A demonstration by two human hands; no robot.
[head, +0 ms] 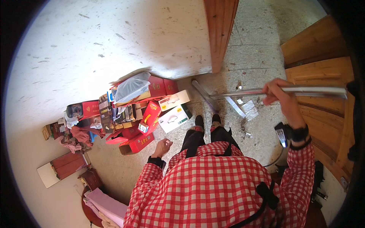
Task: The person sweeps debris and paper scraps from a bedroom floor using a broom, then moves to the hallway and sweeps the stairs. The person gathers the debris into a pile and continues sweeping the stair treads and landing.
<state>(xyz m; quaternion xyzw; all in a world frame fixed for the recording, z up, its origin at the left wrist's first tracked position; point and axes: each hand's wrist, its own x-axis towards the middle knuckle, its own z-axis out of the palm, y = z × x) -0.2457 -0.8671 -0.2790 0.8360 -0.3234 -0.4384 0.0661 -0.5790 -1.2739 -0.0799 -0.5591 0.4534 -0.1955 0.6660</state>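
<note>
My right hand (279, 91) grips the metal handle of a long-handled floor sweeper (239, 93). Its narrow bar head (205, 97) rests on the floor beyond my shoes; blur hides whether it is a broom or a squeegee. Close to that head lie a pale flat strip (235, 107), a crumpled shiny wrapper (250, 110) and scattered dark dirt (244, 125). My left hand (163, 146) hangs at my side with nothing in it, its fingers loosely curled. The nearest things to it are an opened red carton (139, 144) and a white printed box (174, 119).
Boxes, bags and cloths pile up along the stained white wall (128, 37) at left, with a clear plastic bag (132, 87) on top. A wooden door frame (221, 34) stands ahead, and a wooden door (322, 119) is on my right. Behind left is pink cloth (107, 201).
</note>
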